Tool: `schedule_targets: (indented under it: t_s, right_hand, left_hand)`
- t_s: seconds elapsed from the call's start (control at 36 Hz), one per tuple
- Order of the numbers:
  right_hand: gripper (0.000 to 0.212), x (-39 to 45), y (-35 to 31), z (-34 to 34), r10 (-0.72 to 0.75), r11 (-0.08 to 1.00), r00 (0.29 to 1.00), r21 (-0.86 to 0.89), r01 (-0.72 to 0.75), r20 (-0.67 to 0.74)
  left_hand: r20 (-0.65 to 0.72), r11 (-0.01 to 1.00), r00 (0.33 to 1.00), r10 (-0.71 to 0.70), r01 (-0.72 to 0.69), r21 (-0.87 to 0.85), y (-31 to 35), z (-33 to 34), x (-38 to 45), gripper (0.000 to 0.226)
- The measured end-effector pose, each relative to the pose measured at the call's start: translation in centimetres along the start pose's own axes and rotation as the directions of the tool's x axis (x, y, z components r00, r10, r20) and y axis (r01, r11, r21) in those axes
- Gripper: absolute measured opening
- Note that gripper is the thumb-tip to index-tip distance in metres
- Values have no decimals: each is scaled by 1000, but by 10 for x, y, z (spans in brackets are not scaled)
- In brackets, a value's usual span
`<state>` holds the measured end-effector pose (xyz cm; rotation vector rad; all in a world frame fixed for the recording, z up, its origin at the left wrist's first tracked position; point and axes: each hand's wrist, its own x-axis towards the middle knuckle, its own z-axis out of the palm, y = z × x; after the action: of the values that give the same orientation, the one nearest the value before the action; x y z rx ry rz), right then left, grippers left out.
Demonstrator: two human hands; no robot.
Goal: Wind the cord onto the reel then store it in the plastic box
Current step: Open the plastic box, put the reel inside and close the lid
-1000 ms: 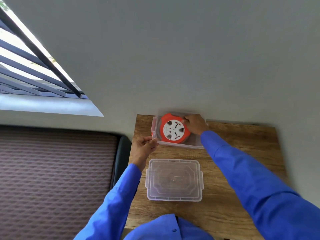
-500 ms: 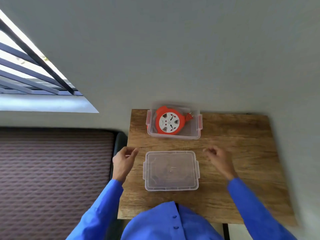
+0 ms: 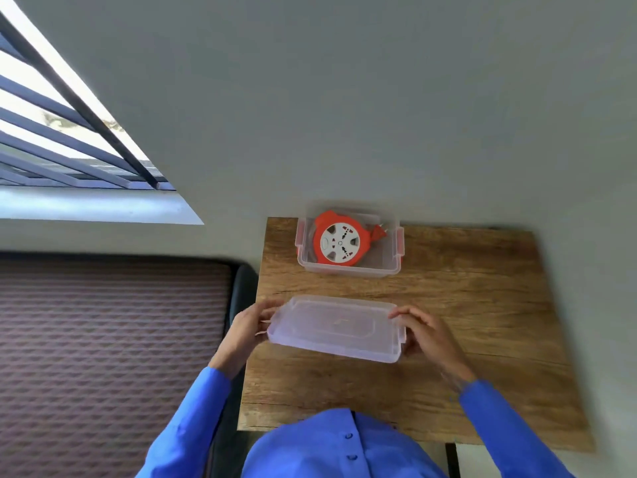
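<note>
At the lid's left end my left hand [image 3: 246,327] pinches its short edge, and the clear lid [image 3: 336,331] sits tilted between both hands, lifted off the worktop [image 3: 465,305] so I can carry it level. Beyond it the reel [image 3: 339,243], cord wound, lies inside the plastic box [image 3: 393,267]. My right hand [image 3: 427,334] clamps the lid's right end.

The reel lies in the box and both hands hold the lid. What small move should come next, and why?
Probably carry the lid forward over the box. The reel already sits inside, the box is open, and the left hand and right hand grip the lid's ends.
</note>
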<state>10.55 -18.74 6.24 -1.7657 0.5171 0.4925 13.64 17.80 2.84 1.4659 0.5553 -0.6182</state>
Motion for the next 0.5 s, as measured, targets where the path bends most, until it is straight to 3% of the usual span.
schedule_targets:
  t_s: [0.08, 0.11, 0.17, 0.19, 0.28, 0.36, 0.42, 0.5]
  right_hand:
    - [40, -2, -16, -13, 80, 956, 992, 275, -103, 95]
    - [37, -1, -22, -18, 85, 927, 986, 350, -131, 143]
    - [28, 3, -32, -27, 49, 898, 973, 418, -142, 225]
    - [34, 6, -37, -31, 35, 908, 968, 396, -135, 249]
    - [46, 18, -54, -30, 12, 978, 988, 205, -44, 155]
    - [50, 39, -67, -24, -110, 994, 979, -1, 111, -170]
    - [51, 55, -75, -23, -223, 965, 934, -200, 171, -280]
    - [55, 80, -91, -23, -286, 872, 907, -477, 112, -309]
  left_hand:
    - [8, 983, 999, 37, -35, -180, 18, -1, 0, 49]
    - [16, 973, 997, 74, -69, -221, 25, -1, -1, 49]
    - [37, 960, 985, 169, -156, -234, 42, 0, -6, 52]
    - [45, 958, 977, 206, -192, -211, 51, 0, -9, 51]
    - [26, 940, 941, 337, -338, 44, 77, 7, -10, 25]
    - [-66, 861, 889, 454, -418, 289, 97, 24, 7, 24]
    - [-134, 823, 856, 499, -418, 385, 111, 42, 23, 24]
    - [-153, 790, 845, 513, -395, 469, 122, 61, 52, 25]
